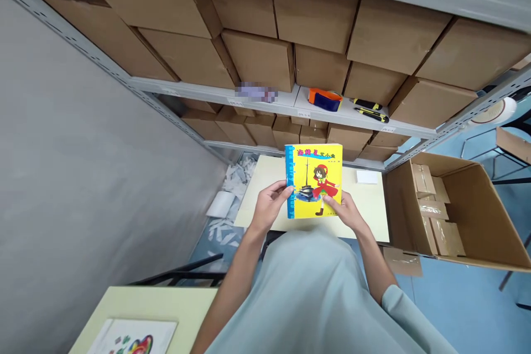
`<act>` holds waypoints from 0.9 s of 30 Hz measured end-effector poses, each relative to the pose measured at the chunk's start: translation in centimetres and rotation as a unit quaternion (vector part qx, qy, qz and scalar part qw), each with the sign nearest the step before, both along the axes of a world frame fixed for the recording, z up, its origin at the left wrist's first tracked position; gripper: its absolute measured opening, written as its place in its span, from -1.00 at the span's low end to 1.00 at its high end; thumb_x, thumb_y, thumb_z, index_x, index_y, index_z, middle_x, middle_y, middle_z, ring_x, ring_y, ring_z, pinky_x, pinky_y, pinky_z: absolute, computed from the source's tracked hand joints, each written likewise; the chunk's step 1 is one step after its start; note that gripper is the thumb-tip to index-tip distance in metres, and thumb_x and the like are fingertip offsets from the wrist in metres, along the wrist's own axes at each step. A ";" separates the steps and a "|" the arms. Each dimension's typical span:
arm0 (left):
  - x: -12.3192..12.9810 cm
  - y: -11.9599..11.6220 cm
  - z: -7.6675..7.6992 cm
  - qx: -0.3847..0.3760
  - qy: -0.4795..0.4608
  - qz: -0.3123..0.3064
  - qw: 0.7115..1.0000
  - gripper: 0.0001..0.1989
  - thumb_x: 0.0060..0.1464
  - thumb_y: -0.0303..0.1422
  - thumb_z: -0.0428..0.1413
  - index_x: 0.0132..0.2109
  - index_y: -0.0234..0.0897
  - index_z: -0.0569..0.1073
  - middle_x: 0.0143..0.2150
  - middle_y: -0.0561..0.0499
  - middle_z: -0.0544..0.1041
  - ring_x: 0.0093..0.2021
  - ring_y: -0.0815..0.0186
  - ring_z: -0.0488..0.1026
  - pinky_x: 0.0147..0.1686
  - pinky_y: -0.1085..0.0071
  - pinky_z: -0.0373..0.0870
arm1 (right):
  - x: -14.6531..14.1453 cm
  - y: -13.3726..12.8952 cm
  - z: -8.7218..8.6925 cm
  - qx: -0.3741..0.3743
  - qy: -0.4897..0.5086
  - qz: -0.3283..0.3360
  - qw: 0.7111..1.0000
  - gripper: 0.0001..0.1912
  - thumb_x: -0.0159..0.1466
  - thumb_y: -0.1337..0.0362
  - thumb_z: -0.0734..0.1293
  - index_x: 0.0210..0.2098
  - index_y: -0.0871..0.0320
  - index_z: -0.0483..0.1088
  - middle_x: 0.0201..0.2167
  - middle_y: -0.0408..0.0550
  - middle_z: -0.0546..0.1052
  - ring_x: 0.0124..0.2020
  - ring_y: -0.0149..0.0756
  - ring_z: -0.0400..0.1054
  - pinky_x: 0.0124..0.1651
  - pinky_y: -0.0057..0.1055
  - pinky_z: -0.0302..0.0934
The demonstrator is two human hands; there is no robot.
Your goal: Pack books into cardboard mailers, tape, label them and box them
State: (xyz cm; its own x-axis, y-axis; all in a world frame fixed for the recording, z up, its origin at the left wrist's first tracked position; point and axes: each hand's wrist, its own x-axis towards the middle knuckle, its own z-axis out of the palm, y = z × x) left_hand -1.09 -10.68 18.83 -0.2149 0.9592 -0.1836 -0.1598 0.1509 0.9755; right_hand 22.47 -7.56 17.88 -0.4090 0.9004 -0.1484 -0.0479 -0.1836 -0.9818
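Observation:
A yellow book (312, 174) with a blue spine strip and a drawn figure in red on its cover is held upright in front of me. My left hand (271, 203) grips its left edge, thumb on the front. At the lower right side my right hand (343, 209) holds it too, thumb on the cover; the other fingers are behind the book. Below and behind it lies a pale yellow table (261, 193), with a small white slip (366, 177) at its right.
Shelves with cardboard boxes (315, 16) rise ahead; an orange and blue tape roll (325, 99) and cutters (371, 114) lie on one. A large open carton (483, 210) stands right. White paper scraps (240, 174) lie left. Another table (186, 301) holds a white book (161, 332).

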 end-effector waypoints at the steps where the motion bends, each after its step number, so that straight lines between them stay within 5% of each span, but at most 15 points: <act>1: 0.0 -0.1 0.1 -0.002 0.005 0.002 1.000 -0.36 -0.11 0.13 0.46 -0.08 -0.31 0.70 -0.09 -0.17 0.75 -0.03 -0.01 0.66 0.13 0.09 0.59 | 0.0 -0.1 -0.1 0.002 -0.003 -0.005 1.000 -0.41 0.27 -0.22 0.51 0.01 0.13 0.65 0.04 0.04 0.72 0.03 0.00 0.63 0.13 -0.09 0.55; 20: 0.2 -1.4 0.2 -0.024 -0.005 0.030 0.999 -0.36 0.00 0.14 0.40 0.00 -0.31 0.67 -0.09 -0.15 0.74 0.01 -0.03 0.67 0.04 0.16 0.63 | -1.6 -1.6 -0.4 -0.026 0.010 -0.034 0.999 -0.37 0.22 -0.26 0.53 0.00 0.14 0.64 0.02 0.06 0.72 0.04 0.04 0.63 0.11 -0.10 0.57; 27: 1.0 -0.3 0.6 -0.024 -0.060 0.023 0.998 -0.35 0.00 0.17 0.39 0.01 -0.28 0.65 -0.08 -0.15 0.74 -0.13 0.05 0.69 -0.10 0.21 0.67 | -2.0 -2.7 1.8 0.004 -0.032 -0.088 0.996 -0.39 0.25 -0.26 0.51 -0.03 0.15 0.63 0.01 0.07 0.72 0.01 0.04 0.63 0.11 -0.10 0.56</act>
